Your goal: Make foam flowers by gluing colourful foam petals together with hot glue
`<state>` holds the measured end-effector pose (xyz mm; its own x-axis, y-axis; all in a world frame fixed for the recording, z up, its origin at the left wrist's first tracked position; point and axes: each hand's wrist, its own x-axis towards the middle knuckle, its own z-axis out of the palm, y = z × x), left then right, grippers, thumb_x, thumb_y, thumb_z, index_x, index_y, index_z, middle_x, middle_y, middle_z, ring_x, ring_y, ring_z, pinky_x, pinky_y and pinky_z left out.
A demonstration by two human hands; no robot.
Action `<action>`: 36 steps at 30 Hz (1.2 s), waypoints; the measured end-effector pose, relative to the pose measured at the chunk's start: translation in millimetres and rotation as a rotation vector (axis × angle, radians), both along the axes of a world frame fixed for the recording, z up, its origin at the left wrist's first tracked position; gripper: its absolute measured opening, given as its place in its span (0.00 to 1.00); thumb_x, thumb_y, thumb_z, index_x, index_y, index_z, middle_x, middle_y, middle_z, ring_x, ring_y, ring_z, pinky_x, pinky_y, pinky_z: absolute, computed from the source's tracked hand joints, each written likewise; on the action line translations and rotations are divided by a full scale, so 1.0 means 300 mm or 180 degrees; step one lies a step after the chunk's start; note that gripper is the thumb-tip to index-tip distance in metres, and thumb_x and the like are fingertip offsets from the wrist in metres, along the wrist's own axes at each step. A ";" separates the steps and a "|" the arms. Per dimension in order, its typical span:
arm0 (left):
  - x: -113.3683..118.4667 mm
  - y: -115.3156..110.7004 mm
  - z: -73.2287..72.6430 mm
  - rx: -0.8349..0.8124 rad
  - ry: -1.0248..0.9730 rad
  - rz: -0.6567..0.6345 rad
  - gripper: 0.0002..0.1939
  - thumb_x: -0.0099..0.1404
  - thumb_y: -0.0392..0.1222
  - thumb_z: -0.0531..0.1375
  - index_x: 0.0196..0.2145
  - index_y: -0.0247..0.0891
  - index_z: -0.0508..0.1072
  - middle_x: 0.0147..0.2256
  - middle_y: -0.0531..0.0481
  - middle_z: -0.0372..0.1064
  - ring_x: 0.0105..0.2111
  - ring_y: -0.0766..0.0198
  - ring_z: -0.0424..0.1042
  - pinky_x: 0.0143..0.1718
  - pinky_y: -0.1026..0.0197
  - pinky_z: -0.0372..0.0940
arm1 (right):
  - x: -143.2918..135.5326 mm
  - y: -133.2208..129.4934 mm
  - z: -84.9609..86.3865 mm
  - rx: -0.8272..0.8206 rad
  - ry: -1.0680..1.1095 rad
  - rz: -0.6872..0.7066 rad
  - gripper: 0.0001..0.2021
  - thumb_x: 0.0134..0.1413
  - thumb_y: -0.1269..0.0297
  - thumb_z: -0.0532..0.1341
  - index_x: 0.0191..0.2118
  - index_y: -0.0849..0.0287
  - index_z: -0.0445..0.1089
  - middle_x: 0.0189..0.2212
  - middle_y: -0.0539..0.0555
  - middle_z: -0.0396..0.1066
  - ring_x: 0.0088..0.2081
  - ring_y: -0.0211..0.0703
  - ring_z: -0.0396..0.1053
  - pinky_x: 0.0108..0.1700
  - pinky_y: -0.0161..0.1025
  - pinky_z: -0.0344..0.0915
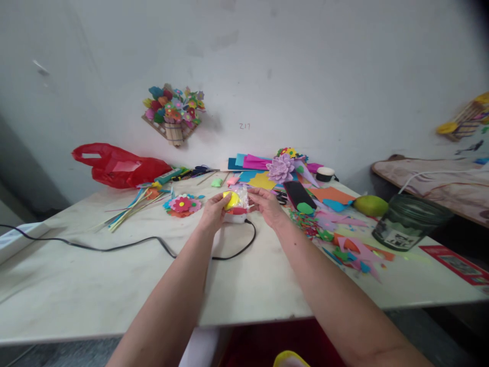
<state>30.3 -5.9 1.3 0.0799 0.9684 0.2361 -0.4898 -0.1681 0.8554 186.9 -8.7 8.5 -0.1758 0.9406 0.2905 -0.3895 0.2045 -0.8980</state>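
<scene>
Over the middle of the table, my left hand (214, 210) pinches a soft-looking yellow lump (231, 201). Clear crinkled plastic wrap (243, 195) runs from the lump toward my right hand (265, 204), whose fingers are closed on its edge. Just below both hands sits a white device (235, 217) with a black cord (255, 237) plugged into its right side; a red patch shows on top of it, partly covered. To the left lies a pink, blue and orange foam flower piece (182, 205). Small green (216, 182) and pink (233, 180) lumps lie farther back.
A red plastic bag (122, 171) and thin sticks (130, 210) are at left. On the right are a phone (300, 194), foam scraps (344, 224), a green fruit (370, 205) and a dark glass jar (401, 219). A power strip (23, 239) lies at far left.
</scene>
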 end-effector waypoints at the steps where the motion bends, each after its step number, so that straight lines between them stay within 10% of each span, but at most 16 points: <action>1: 0.000 0.000 -0.001 -0.0010 0.0003 -0.0004 0.14 0.45 0.40 0.66 0.30 0.31 0.72 0.24 0.49 0.71 0.23 0.69 0.69 0.24 0.68 0.64 | 0.000 0.000 0.000 -0.0001 -0.0007 0.0005 0.14 0.34 0.61 0.66 0.31 0.59 0.68 0.24 0.48 0.67 0.25 0.35 0.66 0.22 0.33 0.65; 36: 0.015 -0.013 0.010 0.0024 -0.0076 0.0125 0.15 0.43 0.42 0.67 0.27 0.30 0.71 0.21 0.51 0.69 0.21 0.70 0.67 0.24 0.68 0.61 | -0.038 0.026 -0.035 0.0318 -0.0651 -0.0761 0.11 0.33 0.66 0.63 0.24 0.57 0.59 0.13 0.43 0.63 0.16 0.36 0.64 0.18 0.33 0.64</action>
<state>34.8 -9.8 4.2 0.0360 0.9689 0.2448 -0.5031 -0.1941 0.8422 175.4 -1.1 -2.0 -0.0177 0.9309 0.3648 -0.1335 0.3594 -0.9236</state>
